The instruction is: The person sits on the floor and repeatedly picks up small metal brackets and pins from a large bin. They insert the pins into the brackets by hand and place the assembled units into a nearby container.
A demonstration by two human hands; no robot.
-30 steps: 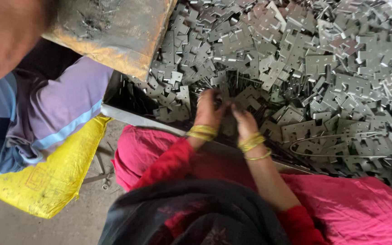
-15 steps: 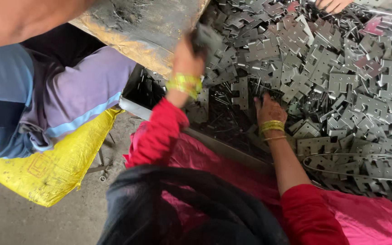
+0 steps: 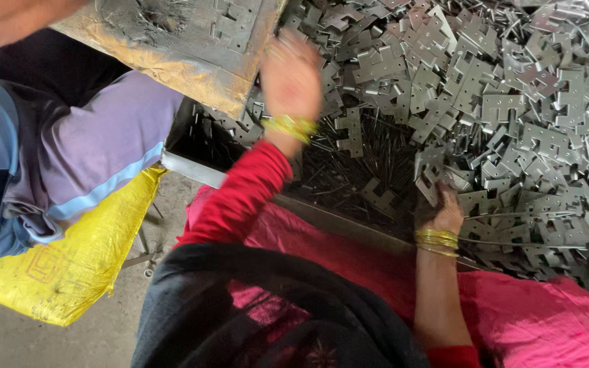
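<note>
Left hand (image 3: 290,80) has moved from tray edge back toward pile; blurred, fingers curled, grip cannot tell. Plates (image 3: 230,27) on tray (image 3: 172,61), just left of it. Right hand (image 3: 438,204) now pinching fresh plate (image 3: 429,174) at pile (image 3: 512,102) edge: sorting continues.

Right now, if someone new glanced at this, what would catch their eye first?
Probably the big heap of grey metal plates filling the upper right. The right hand is in the heap, gripping a few plates, while the blurred left hand reaches toward the worn board at upper left. A bright yellow sack lies at lower left beside another person's leg.
</note>
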